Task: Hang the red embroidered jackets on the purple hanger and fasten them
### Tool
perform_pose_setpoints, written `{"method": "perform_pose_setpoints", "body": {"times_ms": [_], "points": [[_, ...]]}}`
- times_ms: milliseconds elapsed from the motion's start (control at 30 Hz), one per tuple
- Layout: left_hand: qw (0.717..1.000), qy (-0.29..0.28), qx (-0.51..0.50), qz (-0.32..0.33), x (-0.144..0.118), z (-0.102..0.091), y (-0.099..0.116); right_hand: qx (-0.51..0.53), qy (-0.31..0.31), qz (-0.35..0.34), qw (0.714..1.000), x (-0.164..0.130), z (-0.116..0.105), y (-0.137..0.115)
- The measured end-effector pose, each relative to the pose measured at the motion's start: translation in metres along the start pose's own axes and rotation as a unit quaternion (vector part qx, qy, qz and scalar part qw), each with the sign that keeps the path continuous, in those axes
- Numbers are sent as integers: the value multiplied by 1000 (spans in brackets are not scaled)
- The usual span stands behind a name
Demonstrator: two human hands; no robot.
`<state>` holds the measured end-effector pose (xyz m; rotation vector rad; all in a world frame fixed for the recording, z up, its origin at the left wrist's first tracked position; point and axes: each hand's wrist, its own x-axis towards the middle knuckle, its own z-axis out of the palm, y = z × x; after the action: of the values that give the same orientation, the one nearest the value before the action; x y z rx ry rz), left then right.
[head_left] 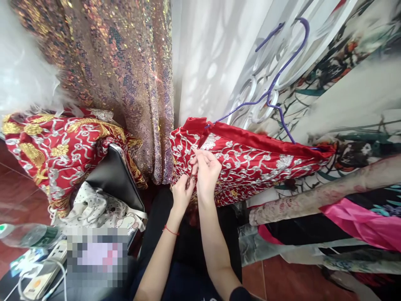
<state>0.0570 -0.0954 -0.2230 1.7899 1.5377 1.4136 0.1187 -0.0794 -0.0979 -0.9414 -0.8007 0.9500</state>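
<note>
A red skirt (253,156) with silver and some gold embroidery hangs in front of me from a purple wire hanger (271,90). Its plain red waistband slopes down to the right. My right hand (207,169) pinches the cloth near the skirt's left end, just below the waistband. Lower and a little to the left, my left hand (183,190), with a red string at its wrist, has its thumb and fingers closed on the same cloth. Whether a small fastener sits between the fingertips is hidden.
On the left, another red embroidered garment (72,150) drapes over a black chair back (115,177). A plastic bottle (29,236) and a power strip (46,269) lie below it. A sequined curtain (134,79) hangs behind; several fabrics (360,217) fill the right side.
</note>
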Motion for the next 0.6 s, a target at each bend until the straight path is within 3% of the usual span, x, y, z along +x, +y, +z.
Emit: {"method": "perform_pose_setpoints", "body": {"times_ms": [200,400,500,600], "points": [[1000,10,11,7,-3,5,2,-13,16,-22,1000,7,4,-6],[999,23,30,31,-12,10,2,-12,26,-93,995,17,9,-29],[998,32,38,43,-7,7,0,-70,-28,-98,992,23,5,-37],[996,27,42,77,12,0,-4,-170,-88,-116,975,23,-18,-42]]}}
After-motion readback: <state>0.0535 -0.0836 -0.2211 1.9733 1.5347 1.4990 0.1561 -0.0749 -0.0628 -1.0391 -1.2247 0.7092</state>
